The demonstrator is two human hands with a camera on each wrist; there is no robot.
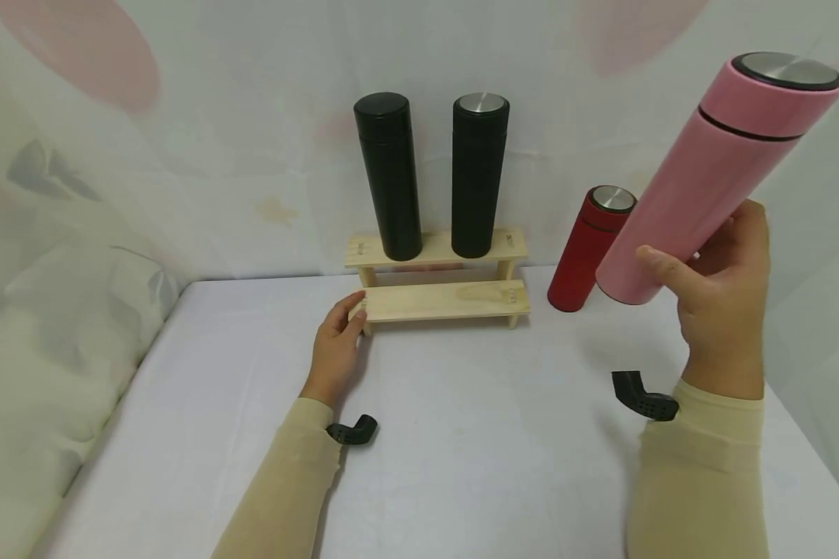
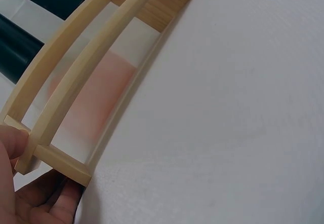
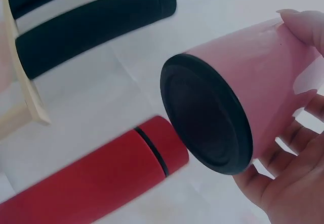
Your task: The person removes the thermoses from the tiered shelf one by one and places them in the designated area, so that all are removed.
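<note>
A pink thermos flask [image 1: 720,175] with a steel-topped lid is held tilted in the air by my right hand [image 1: 730,299], its dark base [image 3: 205,115] facing the right wrist camera. At the left end of a two-step wooden rack [image 1: 447,301], my left hand [image 1: 335,341] grips the lower step between thumb and fingers. Two black thermos flasks, one with a dark lid [image 1: 389,178] and one with a steel-topped lid [image 1: 480,178], stand on the upper step. Right of the rack, a red thermos flask [image 1: 590,252] stands on the table, partly behind the pink one.
The white-covered table [image 1: 461,458] reaches back to a pale patterned cloth [image 1: 252,140] hanging behind the rack. Draped fabric [image 1: 63,326] borders the left side. A black strap device sits on each wrist.
</note>
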